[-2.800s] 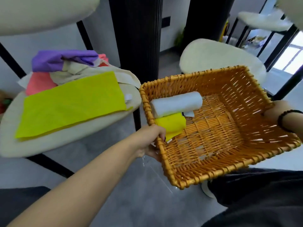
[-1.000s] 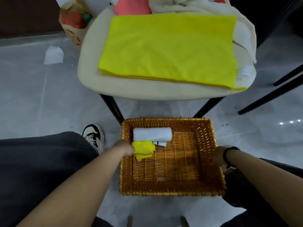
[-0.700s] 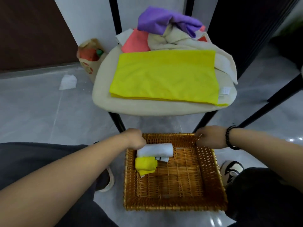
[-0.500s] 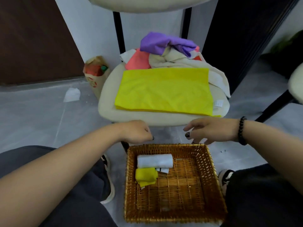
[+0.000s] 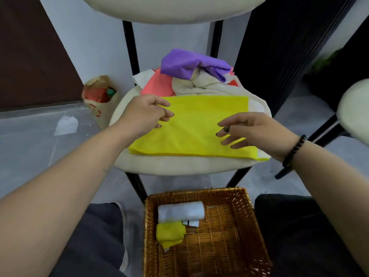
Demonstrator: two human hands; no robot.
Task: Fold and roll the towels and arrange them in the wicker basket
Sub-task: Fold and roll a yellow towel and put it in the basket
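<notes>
A: The yellow towel (image 5: 191, 126) lies flat on the chair (image 5: 175, 165), looking soft, light and floppy.
B: Take its short edge. Left hand (image 5: 144, 111) and right hand (image 5: 253, 129) hover loosely spread, holding nothing; basket (image 5: 257, 226) below.

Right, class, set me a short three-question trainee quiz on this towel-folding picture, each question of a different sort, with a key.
1. True or false: the brown wicker basket on the floor holds a rolled white towel and a rolled small yellow towel.
2. Which lies flat on the cream chair seat, under both hands (left hand, right hand)? A) purple cloth B) large folded yellow towel C) pink cloth
3. Fill in: a black bead ____ circles the right wrist.

Key: 1 true; 2 B; 3 bracelet.
</notes>
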